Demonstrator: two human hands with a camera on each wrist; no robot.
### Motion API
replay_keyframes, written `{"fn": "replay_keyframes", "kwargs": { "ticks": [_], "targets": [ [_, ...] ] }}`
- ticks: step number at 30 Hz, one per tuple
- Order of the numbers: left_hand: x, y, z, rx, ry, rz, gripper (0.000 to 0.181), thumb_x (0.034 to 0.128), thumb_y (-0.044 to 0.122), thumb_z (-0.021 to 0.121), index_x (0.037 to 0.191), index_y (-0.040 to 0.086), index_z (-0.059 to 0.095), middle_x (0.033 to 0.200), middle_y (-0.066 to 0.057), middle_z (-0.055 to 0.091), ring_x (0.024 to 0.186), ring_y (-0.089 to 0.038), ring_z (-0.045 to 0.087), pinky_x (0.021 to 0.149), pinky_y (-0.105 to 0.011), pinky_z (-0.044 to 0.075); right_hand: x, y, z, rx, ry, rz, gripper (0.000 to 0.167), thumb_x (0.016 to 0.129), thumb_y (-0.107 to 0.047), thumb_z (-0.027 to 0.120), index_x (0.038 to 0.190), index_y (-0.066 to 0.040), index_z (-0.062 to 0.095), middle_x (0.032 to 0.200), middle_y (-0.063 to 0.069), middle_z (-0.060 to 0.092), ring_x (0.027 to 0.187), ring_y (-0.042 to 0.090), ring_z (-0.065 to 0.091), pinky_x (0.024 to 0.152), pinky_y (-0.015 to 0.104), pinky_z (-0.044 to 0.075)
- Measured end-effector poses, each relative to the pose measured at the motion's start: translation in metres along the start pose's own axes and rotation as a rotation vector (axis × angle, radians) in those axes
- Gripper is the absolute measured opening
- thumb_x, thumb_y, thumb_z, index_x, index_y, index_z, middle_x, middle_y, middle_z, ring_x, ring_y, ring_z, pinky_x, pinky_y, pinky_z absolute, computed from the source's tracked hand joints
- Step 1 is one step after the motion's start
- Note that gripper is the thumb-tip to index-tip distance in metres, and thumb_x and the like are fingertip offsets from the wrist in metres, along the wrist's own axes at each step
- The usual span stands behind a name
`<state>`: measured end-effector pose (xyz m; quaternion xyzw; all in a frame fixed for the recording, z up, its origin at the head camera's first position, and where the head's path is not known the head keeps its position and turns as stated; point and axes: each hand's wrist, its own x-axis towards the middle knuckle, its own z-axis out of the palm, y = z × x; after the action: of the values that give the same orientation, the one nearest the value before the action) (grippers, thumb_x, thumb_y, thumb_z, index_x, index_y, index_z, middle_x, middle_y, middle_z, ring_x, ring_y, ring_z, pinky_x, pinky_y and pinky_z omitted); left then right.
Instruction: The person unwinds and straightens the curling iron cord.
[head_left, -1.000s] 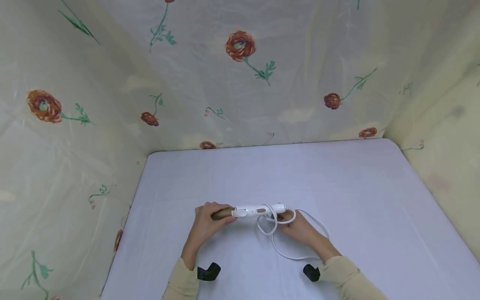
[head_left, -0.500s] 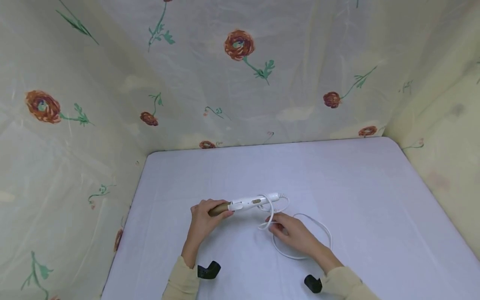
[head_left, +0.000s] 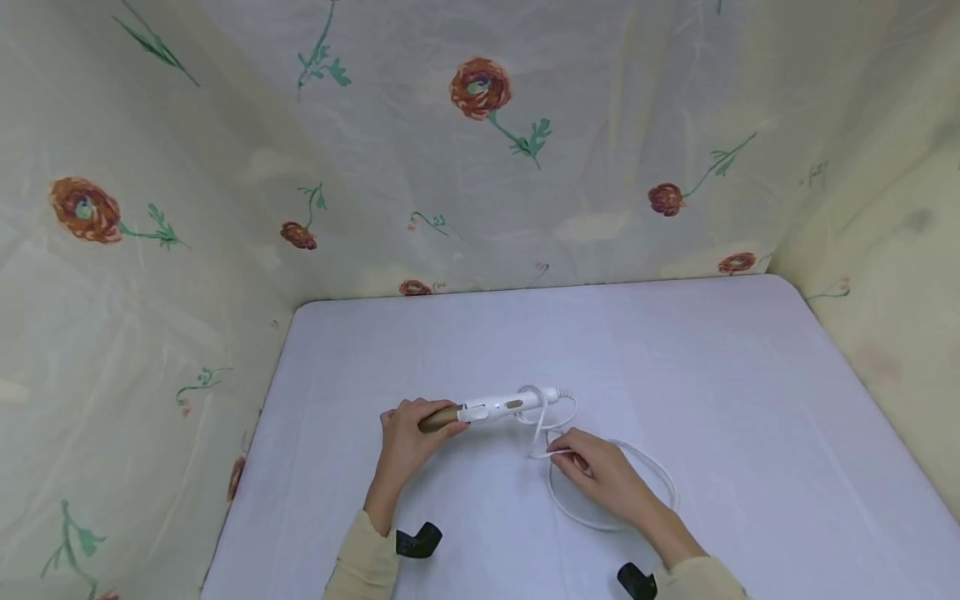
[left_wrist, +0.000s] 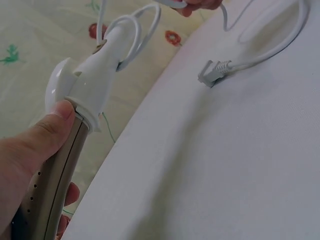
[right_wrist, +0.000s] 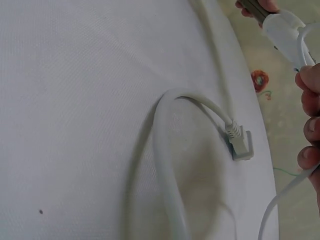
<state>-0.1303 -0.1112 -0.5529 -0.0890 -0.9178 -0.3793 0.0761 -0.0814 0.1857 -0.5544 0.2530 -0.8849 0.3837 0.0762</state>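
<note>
A curling iron with a white handle [head_left: 487,407] and a brown-gold barrel [left_wrist: 50,175] is held above the white table. My left hand [head_left: 408,437] grips it by the barrel, thumb near the base of the handle. Loops of its white cord [head_left: 600,527] hang around the handle's far end. To the right and slightly nearer, my right hand [head_left: 603,475] pinches the cord between thumb and fingers. Below the hands, the cord's plug [right_wrist: 242,146] lies on the table, also visible in the left wrist view as a grey-white plug [left_wrist: 212,74].
A white-covered table [head_left: 750,400] with rounded far corners lies beneath. Flower-printed curtains [head_left: 577,183] enclose its back and sides. Black angled pieces [head_left: 420,542] sit at both wrists, by the beige sleeves [head_left: 363,562].
My right hand has come away from the handle's end toward me, drawing a cord loop with it. The handle's right end has tilted slightly away from me; the left hand has barely moved.
</note>
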Motion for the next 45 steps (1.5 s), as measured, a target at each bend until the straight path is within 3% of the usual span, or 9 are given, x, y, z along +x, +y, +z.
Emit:
{"fn": "replay_keyframes", "kwargs": {
  "ticks": [14, 23, 35, 45],
  "targets": [
    [0.008, 0.003, 0.004, 0.166, 0.013, 0.048, 0.043, 0.0692, 0.056, 0.074, 0.102, 0.029, 0.073, 0.086, 0.007, 0.07, 0.081, -0.013, 0.054, 0.082, -0.04, 0.026, 0.017, -0.01, -0.023, -0.029, 0.132, -0.214, 0.02, 0.08, 0.0, 0.072, 0.094, -0.013, 0.067, 0.078, -0.013, 0.054, 0.067, -0.004, 0.041, 0.058, 0.009, 0.035],
    [0.007, 0.003, 0.007, 0.182, 0.0, 0.088, 0.042, 0.0686, 0.054, 0.076, 0.102, 0.029, 0.073, 0.084, 0.009, 0.068, 0.079, -0.011, 0.053, 0.082, -0.039, 0.027, 0.029, -0.005, -0.031, -0.046, 0.173, -0.217, 0.019, 0.08, 0.0, 0.071, 0.095, -0.009, 0.068, 0.078, -0.01, 0.055, 0.066, -0.002, 0.041, 0.057, 0.012, 0.035],
    [0.007, 0.005, 0.012, 0.159, -0.014, 0.101, 0.042, 0.0692, 0.055, 0.074, 0.103, 0.03, 0.073, 0.084, 0.01, 0.068, 0.079, -0.009, 0.051, 0.084, -0.039, 0.026, 0.046, -0.002, -0.043, -0.081, 0.164, -0.201, 0.016, 0.082, -0.002, 0.071, 0.095, -0.01, 0.068, 0.08, -0.01, 0.057, 0.066, -0.002, 0.04, 0.058, 0.013, 0.035],
    [0.002, 0.002, 0.013, 0.178, -0.042, 0.103, 0.04, 0.0687, 0.055, 0.075, 0.101, 0.031, 0.073, 0.087, 0.01, 0.069, 0.078, -0.008, 0.05, 0.084, -0.039, 0.027, 0.041, 0.005, -0.038, -0.113, 0.156, -0.138, 0.014, 0.084, -0.006, 0.069, 0.097, -0.011, 0.069, 0.082, -0.013, 0.057, 0.066, -0.003, 0.04, 0.056, 0.016, 0.037]
  ]
}}
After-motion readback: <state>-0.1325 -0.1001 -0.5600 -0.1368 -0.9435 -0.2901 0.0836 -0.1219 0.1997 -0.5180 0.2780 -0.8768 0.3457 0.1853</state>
